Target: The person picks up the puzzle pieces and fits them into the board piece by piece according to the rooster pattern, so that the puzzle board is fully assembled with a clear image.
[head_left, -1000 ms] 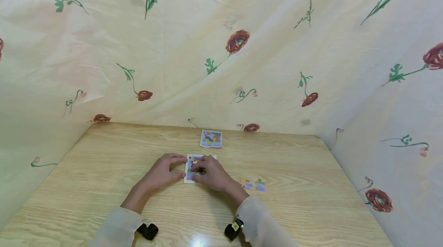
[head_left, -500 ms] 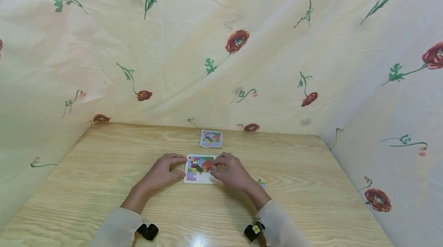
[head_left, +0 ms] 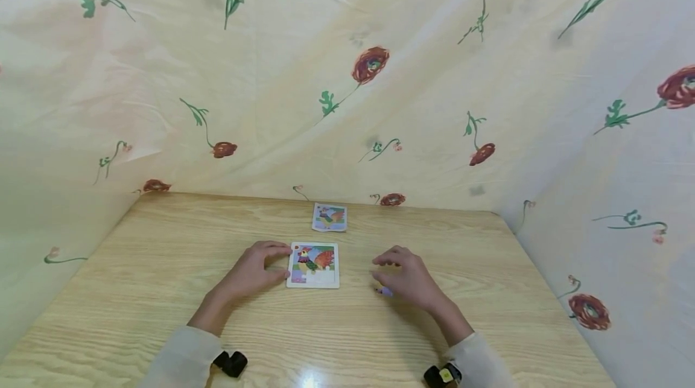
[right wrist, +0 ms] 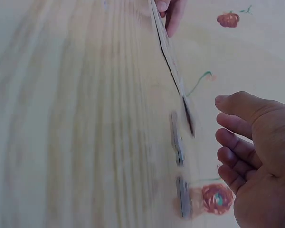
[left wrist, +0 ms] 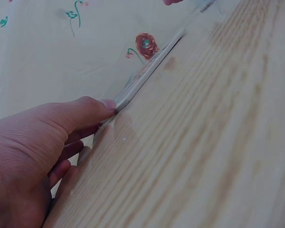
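A square jigsaw puzzle board point(head_left: 312, 265) with a rooster picture lies on the table, white showing along its lower part. My left hand point(head_left: 256, 270) holds its left edge, thumb near the front corner and fingers towards the back corner. In the left wrist view the thumb point(left wrist: 97, 111) meets the rim of the board point(left wrist: 149, 69). To the right, my right hand point(head_left: 407, 276) hovers with bent fingers spread from the thumb, nothing between them. A loose puzzle piece point(head_left: 384, 291) shows under it. The right wrist view shows two pieces, one nearer the board point(right wrist: 175, 137) and another puzzle piece point(right wrist: 183, 197).
Behind the board lies a small rooster picture card point(head_left: 329, 218). The wood-grain table point(head_left: 217, 225) meets flower-printed cloth point(head_left: 260, 104) at its back and sides. Both wrists wear black camera mounts point(head_left: 232, 364).
My right hand has moved off the board to the right, over the loose pieces. An orange tail piece now sits in the board's right side. My left hand stays put.
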{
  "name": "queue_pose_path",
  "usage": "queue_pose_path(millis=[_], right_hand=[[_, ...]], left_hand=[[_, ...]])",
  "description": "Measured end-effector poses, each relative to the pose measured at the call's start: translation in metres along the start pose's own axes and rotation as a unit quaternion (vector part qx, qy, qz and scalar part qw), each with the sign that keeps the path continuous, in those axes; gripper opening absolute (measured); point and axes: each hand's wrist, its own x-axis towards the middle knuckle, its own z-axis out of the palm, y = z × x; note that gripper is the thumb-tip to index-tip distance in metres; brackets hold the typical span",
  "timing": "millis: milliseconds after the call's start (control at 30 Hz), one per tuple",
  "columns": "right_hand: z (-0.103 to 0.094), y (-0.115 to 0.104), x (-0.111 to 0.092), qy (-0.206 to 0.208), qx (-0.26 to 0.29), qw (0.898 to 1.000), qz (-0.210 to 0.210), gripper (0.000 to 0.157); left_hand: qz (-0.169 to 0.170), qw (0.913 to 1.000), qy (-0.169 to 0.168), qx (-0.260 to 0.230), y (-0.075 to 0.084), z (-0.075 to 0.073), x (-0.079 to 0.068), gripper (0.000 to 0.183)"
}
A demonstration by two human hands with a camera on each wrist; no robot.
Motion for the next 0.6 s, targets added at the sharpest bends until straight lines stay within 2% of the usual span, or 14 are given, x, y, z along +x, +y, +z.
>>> queue_pose_path(millis=[200,600], right_hand=[[-0.011,0.016,-0.014,-0.003,-0.004,1.0,0.0,0.02],[-0.013,0.032,-0.023,-0.07,0.021,0.997,0.034,0.016]], left_hand=[[-0.001,1.0,-0.001,-0.004,0.001,-0.001,0.0,0.047],[-0.012,0.9999,0.0,-0.004,0.0,0.0,0.0,0.047]])
